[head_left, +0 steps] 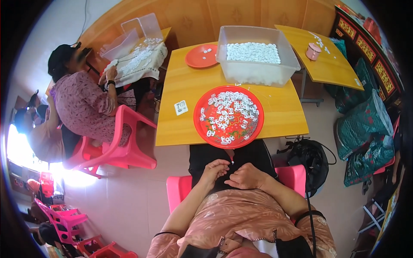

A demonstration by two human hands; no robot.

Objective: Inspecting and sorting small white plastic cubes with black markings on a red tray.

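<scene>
While both hands meet in my lap, left hand [214, 168] and right hand [246, 176] fingers pinched together on something unseen, the red tray [198, 124] at twelve o'clock holds many small white pieces [228, 114], seemingly unprocessed.

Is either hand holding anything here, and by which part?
Cannot be told. The left hand and right hand meet fingertip to fingertip over the lap; anything pinched there is too small to see.

A tray [202, 129] of small pieces [228, 114] sits on the table [180, 129], before a bin [258, 69].
</scene>
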